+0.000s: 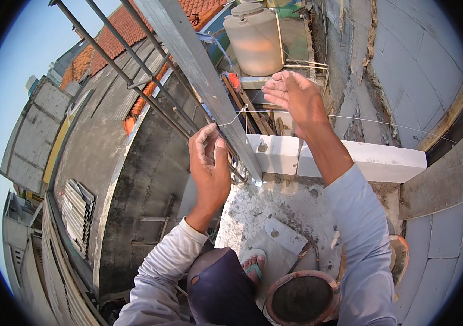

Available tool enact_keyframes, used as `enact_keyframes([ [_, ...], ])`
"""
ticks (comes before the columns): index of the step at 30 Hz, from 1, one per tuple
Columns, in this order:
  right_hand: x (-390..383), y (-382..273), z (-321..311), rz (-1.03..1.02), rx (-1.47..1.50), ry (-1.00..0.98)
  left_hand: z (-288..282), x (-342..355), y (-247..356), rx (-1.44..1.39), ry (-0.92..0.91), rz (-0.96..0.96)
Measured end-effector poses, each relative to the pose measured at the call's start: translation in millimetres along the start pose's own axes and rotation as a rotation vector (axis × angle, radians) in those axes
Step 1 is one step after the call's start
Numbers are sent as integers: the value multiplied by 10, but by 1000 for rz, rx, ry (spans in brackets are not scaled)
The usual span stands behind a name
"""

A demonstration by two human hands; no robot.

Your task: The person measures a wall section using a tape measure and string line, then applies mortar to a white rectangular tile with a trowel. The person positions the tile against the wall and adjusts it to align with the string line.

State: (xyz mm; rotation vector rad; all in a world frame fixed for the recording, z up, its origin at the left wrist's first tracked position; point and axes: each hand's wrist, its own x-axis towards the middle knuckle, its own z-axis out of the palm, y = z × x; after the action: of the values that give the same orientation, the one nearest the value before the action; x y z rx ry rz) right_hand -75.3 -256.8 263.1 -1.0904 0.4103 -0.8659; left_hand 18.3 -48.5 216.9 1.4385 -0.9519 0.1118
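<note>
Head view: nearest, below the white block wall [383, 160], a round rust-rimmed mortar bucket [303, 296] holds dark grey mix. Left of the wall, the left hand [208, 165] has its grip pinched on a thin white string [231, 118]. Above the wall, the right hand [296, 98] is spread open. Beyond stands a beige plastic water tank [253, 41], lid on, contents hidden.

Thin taut white string [351, 119], horizontal.

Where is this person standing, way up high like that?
Probably a rooftop building site. White wall blocks sit on a rough ledge, a water tank stands below, and tiled roofs spread out underneath.
</note>
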Motion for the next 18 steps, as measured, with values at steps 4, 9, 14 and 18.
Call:
enact_keyframes([
  [4, 266, -66, 234, 37, -102, -80, -272, 79, -31, -9, 136, 40],
  [9, 539, -100, 616, 56, -252, -403, -442, 433, 87, -227, 182, -164],
  [14, 765, 120, 837, 102, -320, -642, -587, 289, 289, 11, -15, 69],
  [18, 706, -161, 761, 123, -439, -692, -202, 628, 630, 90, -200, -115],
])
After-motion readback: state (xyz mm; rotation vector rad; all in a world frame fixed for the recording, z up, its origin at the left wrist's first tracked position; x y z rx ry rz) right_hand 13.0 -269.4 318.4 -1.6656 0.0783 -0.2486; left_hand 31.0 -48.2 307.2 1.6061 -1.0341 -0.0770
